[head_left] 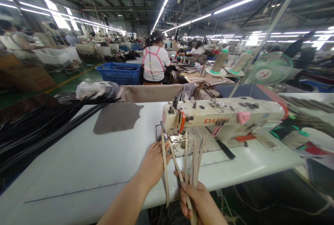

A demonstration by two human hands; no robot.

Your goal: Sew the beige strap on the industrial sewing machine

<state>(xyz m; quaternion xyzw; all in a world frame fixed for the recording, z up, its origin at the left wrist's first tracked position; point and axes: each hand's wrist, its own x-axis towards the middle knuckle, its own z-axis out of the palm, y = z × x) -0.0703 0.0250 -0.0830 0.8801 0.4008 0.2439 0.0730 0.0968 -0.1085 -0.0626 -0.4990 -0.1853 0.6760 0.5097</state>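
Observation:
My left hand [154, 160] lies on the white sewing table with its fingers stretched flat toward the needle area of a sewing machine [198, 115]. Its fingertips are beside the presser foot [177, 138], touching a narrow beige strip [174, 157] there. Another length of beige strip [165, 169] hangs from the machine head across that hand and down past the table edge. My right hand [195, 197], at the front edge, is closed around several beige strips [195, 162], whose free ends stick up in front of the machine. Fingers hide the exact contact at the needle.
A brown leather-like piece [117, 117] lies on the table at the back left. Long black strips [52, 127] are heaped along the left side. A black-handled tool [225, 148] rests under the machine arm. Thread cones [220, 61] and a fan [271, 70] stand behind; a co-worker [154, 61] sits ahead.

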